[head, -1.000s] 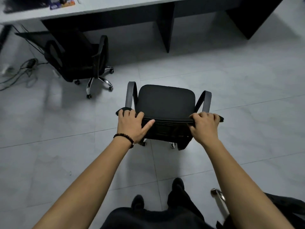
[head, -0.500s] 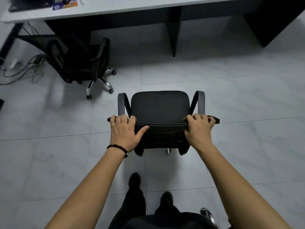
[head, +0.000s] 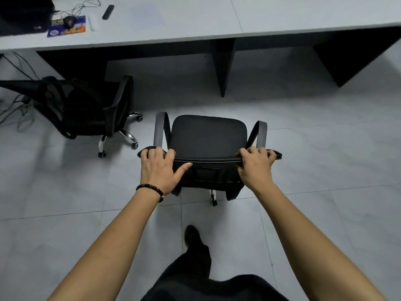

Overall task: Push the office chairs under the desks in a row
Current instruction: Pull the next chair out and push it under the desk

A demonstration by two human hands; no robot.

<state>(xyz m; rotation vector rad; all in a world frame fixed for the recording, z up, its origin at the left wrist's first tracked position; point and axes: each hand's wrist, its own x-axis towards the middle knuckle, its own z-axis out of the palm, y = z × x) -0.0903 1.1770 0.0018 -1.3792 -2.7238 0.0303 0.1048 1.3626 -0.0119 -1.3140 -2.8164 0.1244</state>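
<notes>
Rolled armchair (head: 208, 135) closer to desk (head: 195, 25), left hand (head: 159, 170) and right hand (head: 255, 167) both curled over backrest top (head: 208, 160) to steer it straight in.

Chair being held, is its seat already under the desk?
No, the chair stands on open floor, short of the desk edge.

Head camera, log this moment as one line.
left hand: grips backrest top | right hand: grips backrest top | office chair: facing desk, not yet under it
</notes>
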